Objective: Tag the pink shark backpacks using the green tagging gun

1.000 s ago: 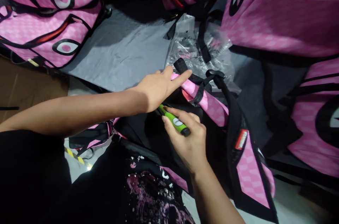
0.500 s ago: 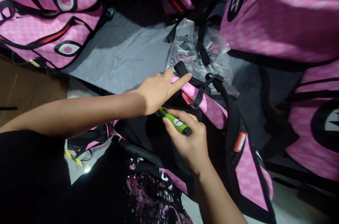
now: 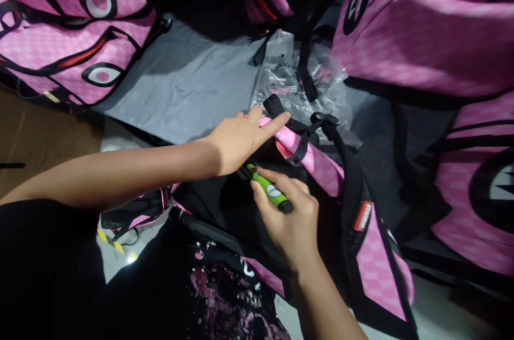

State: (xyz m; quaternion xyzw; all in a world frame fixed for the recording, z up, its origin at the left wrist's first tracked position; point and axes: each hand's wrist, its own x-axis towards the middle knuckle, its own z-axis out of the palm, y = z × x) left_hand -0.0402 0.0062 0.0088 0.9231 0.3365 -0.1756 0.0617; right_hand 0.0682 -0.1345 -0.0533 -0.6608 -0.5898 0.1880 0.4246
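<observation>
My left hand point(image 3: 240, 138) lies over the top of a pink-and-black backpack point(image 3: 321, 168), fingers stretched out and spread against its pink edge. Its thumb side and palm are hidden. Just below, my right hand point(image 3: 292, 213) is closed around a green tool point(image 3: 268, 189) with a black butt end and a white oval mark. The tool's dark front part points up and left under my left hand, close to the backpack's black panel; its tip is hidden. A black shoulder strap point(image 3: 349, 168) with a red label point(image 3: 363, 216) runs down the backpack's right side.
A clear plastic bag point(image 3: 281, 72) lies behind the backpack on the grey surface point(image 3: 184, 77). Pink backpacks stand at the left point(image 3: 68, 56), along the back and at the right point(image 3: 425, 40). Yellow-and-black tape point(image 3: 110, 242) marks the floor at lower left.
My right hand and the green tool have shifted slightly right and down, a little away from my left hand. The left hand stays in place on the backpack.
</observation>
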